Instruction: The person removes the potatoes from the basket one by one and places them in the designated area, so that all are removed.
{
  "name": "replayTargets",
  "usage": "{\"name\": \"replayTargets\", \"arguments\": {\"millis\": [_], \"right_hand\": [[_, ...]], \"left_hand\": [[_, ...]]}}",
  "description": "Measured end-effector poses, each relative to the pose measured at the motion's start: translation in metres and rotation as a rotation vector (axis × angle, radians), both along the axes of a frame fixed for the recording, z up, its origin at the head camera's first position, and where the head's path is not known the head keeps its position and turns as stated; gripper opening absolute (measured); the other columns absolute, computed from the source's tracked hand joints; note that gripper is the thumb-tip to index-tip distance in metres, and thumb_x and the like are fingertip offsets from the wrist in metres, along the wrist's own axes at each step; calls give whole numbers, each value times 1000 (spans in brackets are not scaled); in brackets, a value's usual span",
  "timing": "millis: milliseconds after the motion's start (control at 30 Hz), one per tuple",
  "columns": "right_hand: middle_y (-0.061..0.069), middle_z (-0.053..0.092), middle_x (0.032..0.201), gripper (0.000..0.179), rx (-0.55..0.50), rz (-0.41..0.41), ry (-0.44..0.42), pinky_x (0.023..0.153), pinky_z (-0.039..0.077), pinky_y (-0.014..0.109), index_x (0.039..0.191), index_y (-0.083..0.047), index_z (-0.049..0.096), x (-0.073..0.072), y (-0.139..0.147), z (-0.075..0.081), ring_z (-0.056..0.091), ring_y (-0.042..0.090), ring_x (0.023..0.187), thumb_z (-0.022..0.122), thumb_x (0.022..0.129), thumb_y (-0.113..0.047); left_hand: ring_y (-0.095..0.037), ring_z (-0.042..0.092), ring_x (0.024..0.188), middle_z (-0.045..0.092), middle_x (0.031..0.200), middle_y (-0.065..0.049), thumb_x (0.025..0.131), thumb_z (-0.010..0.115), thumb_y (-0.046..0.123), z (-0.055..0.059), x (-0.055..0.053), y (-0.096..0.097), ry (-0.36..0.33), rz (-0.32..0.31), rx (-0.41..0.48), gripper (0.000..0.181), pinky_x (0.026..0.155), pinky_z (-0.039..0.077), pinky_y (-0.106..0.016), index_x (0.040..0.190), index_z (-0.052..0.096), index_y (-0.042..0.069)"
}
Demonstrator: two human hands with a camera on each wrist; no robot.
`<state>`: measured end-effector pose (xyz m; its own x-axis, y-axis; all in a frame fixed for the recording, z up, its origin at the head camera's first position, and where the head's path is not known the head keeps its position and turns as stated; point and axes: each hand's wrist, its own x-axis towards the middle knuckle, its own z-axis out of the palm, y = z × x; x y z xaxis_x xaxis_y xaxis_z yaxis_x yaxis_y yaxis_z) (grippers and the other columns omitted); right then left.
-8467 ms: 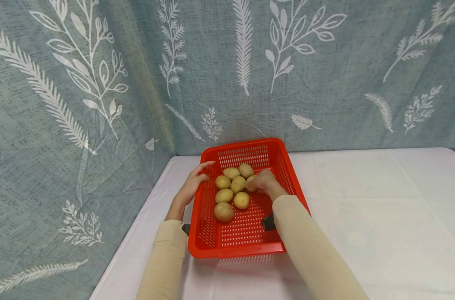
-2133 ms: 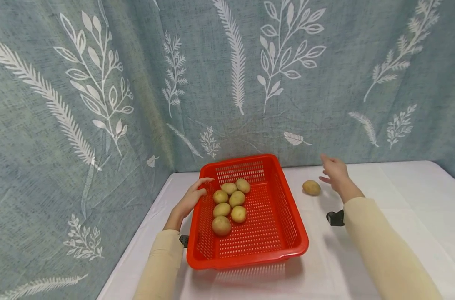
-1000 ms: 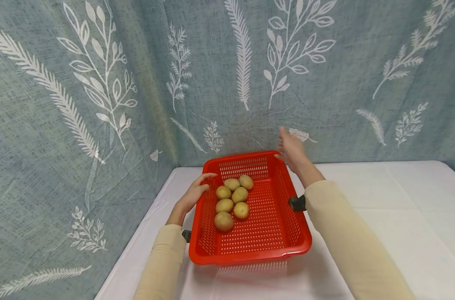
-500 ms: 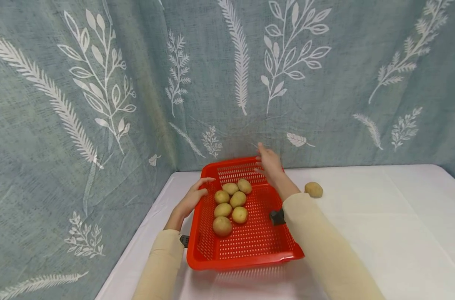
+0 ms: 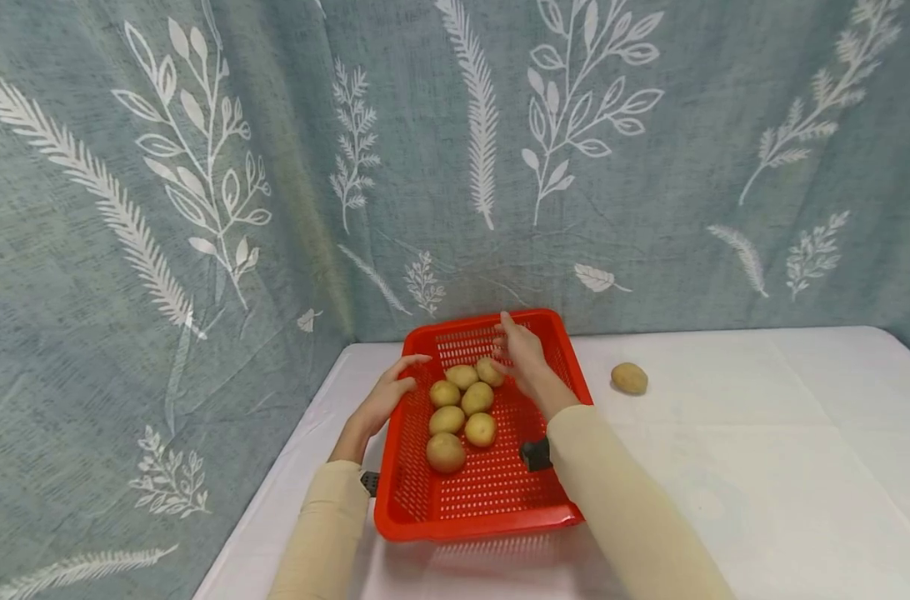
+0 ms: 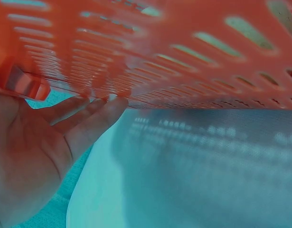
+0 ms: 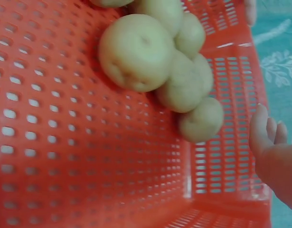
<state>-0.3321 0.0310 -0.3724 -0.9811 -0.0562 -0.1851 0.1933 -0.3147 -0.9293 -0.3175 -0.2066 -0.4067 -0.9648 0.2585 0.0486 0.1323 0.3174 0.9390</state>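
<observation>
A red perforated plastic basket (image 5: 492, 526) stands on the white-covered table, with several potatoes (image 5: 481, 429) grouped in its left and back part. At its left side my left hand (image 5: 383, 396) grips the rim; the left wrist view shows fingers (image 6: 96, 121) against the outer slotted wall. My right hand (image 5: 526, 354) hovers over the back of the basket, fingers loosely bent and nothing in them, overlapping the rearmost potato (image 5: 489, 372) in the head view. One more potato (image 5: 629, 378) lies on the table to the right of the basket.
The white cloth (image 5: 740, 467) extends to the right of the basket. A grey-green curtain (image 5: 650, 208) with white leaf prints hangs behind the table and along its left. A black wrist device (image 5: 536, 455) on the right arm hangs over the basket's inside.
Earlier my right hand took a potato from the basket; it then lay on the table at right. Since then the right hand has moved left, back over the basket. The left hand stays put.
</observation>
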Motion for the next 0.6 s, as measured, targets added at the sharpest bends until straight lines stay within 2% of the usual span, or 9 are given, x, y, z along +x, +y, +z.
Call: {"name": "replayTargets", "arguments": {"millis": [67, 167, 300, 433, 600], "right_hand": [[11, 49, 107, 51, 9, 11, -15, 86, 45, 37, 133, -2, 51, 0, -2, -6, 48, 24, 93, 44, 99, -41], [13, 51, 112, 49, 43, 49, -37, 88, 45, 38, 133, -3, 51, -2, -2, -11, 51, 23, 94, 45, 99, -38], [16, 51, 120, 48, 103, 111, -60, 93, 43, 41, 132, -1, 52, -3, -1, -16, 52, 26, 103, 45, 100, -37], [14, 53, 115, 47, 171, 150, -73, 94, 43, 43, 126, 1, 55, -3, 0, -20, 53, 27, 106, 44, 100, -36], [13, 56, 108, 45, 272, 169, -104, 92, 44, 44, 122, 2, 59, 0, 1, -25, 54, 27, 98, 43, 100, -35]], "left_hand": [[-34, 46, 108, 38, 136, -24, 88, 34, -4, -1, 0, -1, 2, -10, 4, 51, 82, 43, -30, 138, 40, -1], [-34, 47, 106, 38, 137, -23, 88, 34, -3, 1, 1, -1, 1, -11, 1, 51, 79, 44, -29, 138, 41, 0], [-33, 46, 108, 37, 138, -23, 88, 35, -3, 4, 2, 0, -7, -3, 6, 51, 79, 43, -27, 139, 41, 1], [-35, 44, 110, 36, 139, -23, 89, 34, -4, 5, 3, 1, -3, 3, 21, 50, 80, 42, -28, 138, 40, -1], [-35, 44, 110, 37, 138, -23, 89, 33, -4, 3, 4, 1, -10, 13, 16, 50, 82, 42, -28, 138, 41, 0]]}}
